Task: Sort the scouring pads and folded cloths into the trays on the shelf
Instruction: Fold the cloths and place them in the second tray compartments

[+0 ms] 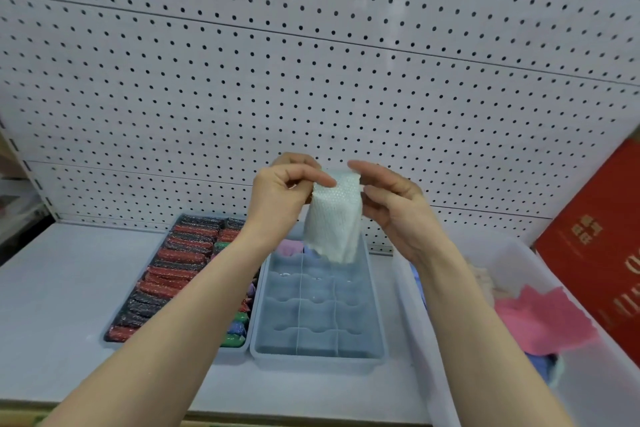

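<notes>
A white textured cloth (pixel 334 218) hangs folded in the air above the far end of a grey divided tray (pixel 317 355). My left hand (pixel 282 196) pinches its upper left edge and my right hand (pixel 391 199) pinches its upper right edge. A pink cloth (pixel 286 248) and a blue one lie in the tray's far compartments; the other compartments hold nothing. To the left, a second grey tray (pixel 173 347) is packed with rows of red and black scouring pads (pixel 173 270), with green and blue ones along its right side.
A clear plastic bin (pixel 446 340) at the right holds a pink cloth (pixel 543 319) and a blue cloth. A red box (pixel 599 243) leans behind it. White pegboard (pixel 311 62) backs the grey shelf (pixel 62 288).
</notes>
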Demonstrator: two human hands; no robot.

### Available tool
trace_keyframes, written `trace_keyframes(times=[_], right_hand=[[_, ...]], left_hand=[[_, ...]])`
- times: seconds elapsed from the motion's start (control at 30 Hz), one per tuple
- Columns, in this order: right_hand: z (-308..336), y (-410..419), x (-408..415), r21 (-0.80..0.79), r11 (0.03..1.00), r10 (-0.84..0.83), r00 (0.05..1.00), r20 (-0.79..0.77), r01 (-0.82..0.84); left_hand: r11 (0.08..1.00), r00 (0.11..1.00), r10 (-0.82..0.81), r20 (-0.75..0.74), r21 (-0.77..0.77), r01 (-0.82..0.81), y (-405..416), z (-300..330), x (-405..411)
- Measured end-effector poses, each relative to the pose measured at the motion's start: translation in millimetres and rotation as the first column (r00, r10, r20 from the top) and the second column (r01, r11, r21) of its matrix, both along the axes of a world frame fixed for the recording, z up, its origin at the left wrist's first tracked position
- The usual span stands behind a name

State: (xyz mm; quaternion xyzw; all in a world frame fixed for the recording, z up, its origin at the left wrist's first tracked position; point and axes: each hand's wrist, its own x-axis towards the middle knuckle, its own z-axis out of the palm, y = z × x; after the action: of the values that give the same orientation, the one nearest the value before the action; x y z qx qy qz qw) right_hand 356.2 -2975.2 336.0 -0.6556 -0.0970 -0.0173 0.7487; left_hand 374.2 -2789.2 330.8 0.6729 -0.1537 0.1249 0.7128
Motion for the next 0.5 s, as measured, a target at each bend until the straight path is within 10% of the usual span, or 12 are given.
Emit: trace_keyframes(times=[0.27,0.5], right_hand=[[-19,12,0,-0.134,0.991,-0.014,0.994,-0.106,0.0],[-15,15,6,-0.022,1.0,-0.018,1.0,-0.023,0.018]], left_hand=[[0.984,0.98,0.127,0.15,0.106,-0.144,2,-2,-3],[0.98,0.902,-0.201,-0.382,-0.077,0.185,9,-11,-4]])
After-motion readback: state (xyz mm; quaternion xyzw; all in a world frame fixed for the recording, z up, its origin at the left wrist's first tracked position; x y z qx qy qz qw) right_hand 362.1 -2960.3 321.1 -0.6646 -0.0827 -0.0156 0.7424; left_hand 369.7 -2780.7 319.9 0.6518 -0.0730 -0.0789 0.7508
